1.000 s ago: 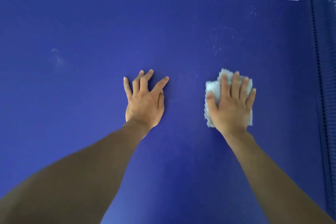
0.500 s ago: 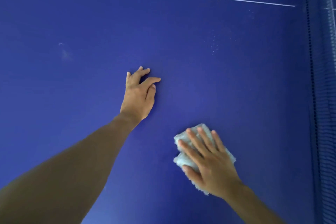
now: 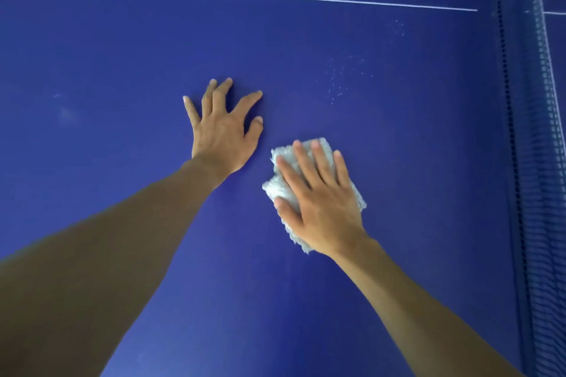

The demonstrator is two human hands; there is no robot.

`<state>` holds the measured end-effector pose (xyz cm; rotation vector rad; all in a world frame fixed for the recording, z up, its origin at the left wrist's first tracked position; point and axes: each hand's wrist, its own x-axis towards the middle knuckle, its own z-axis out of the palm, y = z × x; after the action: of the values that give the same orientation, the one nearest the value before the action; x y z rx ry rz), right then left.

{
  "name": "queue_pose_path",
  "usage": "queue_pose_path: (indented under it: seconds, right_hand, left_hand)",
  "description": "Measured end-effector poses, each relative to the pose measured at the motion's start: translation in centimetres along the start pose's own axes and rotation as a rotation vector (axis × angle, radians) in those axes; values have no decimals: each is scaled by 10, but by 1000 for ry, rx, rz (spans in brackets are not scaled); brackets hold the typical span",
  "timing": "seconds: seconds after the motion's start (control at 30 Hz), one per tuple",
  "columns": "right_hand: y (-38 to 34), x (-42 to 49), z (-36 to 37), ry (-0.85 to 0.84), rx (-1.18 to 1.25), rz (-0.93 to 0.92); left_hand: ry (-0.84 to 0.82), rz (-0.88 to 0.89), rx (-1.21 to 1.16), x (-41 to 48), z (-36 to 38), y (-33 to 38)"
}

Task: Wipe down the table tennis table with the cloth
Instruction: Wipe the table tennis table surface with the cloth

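Cloth (image 3: 282, 190), pale and fluffy, lies flat on the blue desk (image 3: 122, 55) under the right hand (image 3: 318, 197). That hand's fingers are straight and slightly spread, palm pressing down, and the cloth's edges show around the fingers and thumb. Just to its left, the left hand (image 3: 222, 136) rests bare on the desk, fingers splayed wide, holding nothing. White specks (image 3: 343, 76) dot the surface beyond the cloth, towards the net (image 3: 520, 131) at the right.
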<state>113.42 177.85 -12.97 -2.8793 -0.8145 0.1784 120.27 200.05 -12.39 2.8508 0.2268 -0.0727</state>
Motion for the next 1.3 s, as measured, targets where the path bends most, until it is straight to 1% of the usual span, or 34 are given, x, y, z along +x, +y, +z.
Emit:
queue_pose_path:
  seconds: [0.03,0.1,0.17,0.23,0.3,0.33,0.37,0.4,0.43,0.5,0.57,0.6,0.63,0.7,0.8,0.87,0.9,0.93,0.97,1.0,1.1,1.13,1.17,1.2,1.23,1.3]
  right_hand:
    - [13,-9,-1,5,5,4]
    - [46,-13,-8,11,-12,85]
    - [82,3,-19,-13,-46,249]
    - [108,36,-28,-26,-40,469]
    - [117,80,-34,-8,-1,646]
    - [114,103,-35,1,23,684]
    - [108,125,-35,1,46,680]
    - [98,145,-35,-7,58,640]
    - [86,159,-34,-15,52,565]
    - [64,167,-31,-16,20,351]
    - [55,147,-27,-15,-9,153]
    - [60,132,-26,-6,-16,102]
    - [70,118,-25,5,-20,96]
    - [102,104,-30,4,-22,196]
    - [151,125,-42,-25,-33,493]
    - [167,157,-50,-7,3,689]
    - [168,176,-52,3,13,754]
    - [163,195,-52,2,19,776]
    - [152,211,-51,-4,24,743]
    - [137,221,-50,-15,29,652]
    - [92,208,-40,-46,-15,190]
    - [88,193,-38,-52,-32,70]
    - [93,179,-36,-42,-41,12]
    - [107,169,-37,-26,-39,18]
    - [125,164,-39,0,-39,75]
    - [168,167,-47,28,-59,291]
  left_hand:
    - [-10,-24,12,5,3,3]
    - [-4,-48,72,5,8,6]
    - [19,-52,99,4,10,7]
    - [34,-59,102,6,11,8]
    - [42,-62,102,9,11,8]
    - [45,-63,101,9,12,8]
    - [46,-65,103,8,11,9]
    - [45,-66,105,8,11,9]
    - [42,-68,107,8,11,10]
    - [37,-75,107,9,9,10]
    - [33,-74,105,10,9,10]
    - [32,-73,103,10,9,10]
    - [29,-74,100,10,9,10]
    - [22,-76,101,10,8,10]
    - [8,-78,108,10,7,11]
    - [-2,-76,108,11,6,11]
    - [-4,-76,106,11,5,11]
    - [-6,-78,103,10,4,12]
    - [-10,-81,99,10,3,13]
    - [-17,-85,97,10,1,14]
    - [-32,-90,94,11,-3,16]
    - [-29,-89,95,11,-3,16]
    - [-24,-86,96,12,-3,16]
    - [-19,-82,95,12,-3,16]
    - [-13,-79,96,12,-3,15]
    - [-4,-72,104,12,-2,14]
